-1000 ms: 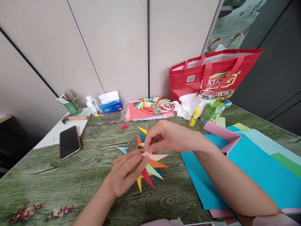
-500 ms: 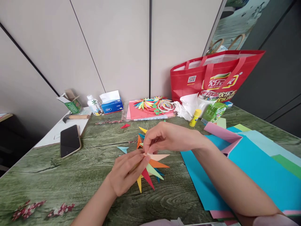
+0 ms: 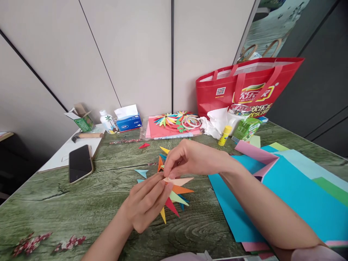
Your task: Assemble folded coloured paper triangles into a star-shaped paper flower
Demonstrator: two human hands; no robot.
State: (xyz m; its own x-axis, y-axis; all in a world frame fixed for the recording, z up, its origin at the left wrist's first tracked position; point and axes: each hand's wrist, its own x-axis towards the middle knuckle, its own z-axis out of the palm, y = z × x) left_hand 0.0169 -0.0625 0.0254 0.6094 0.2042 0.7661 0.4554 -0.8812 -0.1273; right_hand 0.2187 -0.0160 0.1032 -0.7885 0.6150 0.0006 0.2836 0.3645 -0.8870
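A star of folded paper points [image 3: 177, 198], in peach, orange, pale green, red, yellow and blue, is held above the table. My left hand [image 3: 145, 203] is closed around its left side and covers that part. The fingers of my right hand [image 3: 183, 161] pinch at the inner end of the peach point [image 3: 181, 181], close to my left fingertips. Just beyond the hands lie loose folded paper pieces: a light blue one [image 3: 141, 173], an orange one [image 3: 160, 164], a yellow one [image 3: 164, 149] and a red one [image 3: 144, 145].
Blue paper sheets [image 3: 293, 199] with a folded pink sheet [image 3: 257, 150] cover the right side. Behind stand a yellow glue stick [image 3: 225, 135], a red bag [image 3: 217, 94], a tissue pack [image 3: 128, 122] and a bottle [image 3: 108, 122]. A phone [image 3: 80, 164] and hammer [image 3: 88, 135] lie left.
Both hands stay on the paper star, with the right fingers still pinching. The star has turned slightly, and the view has shifted a little.
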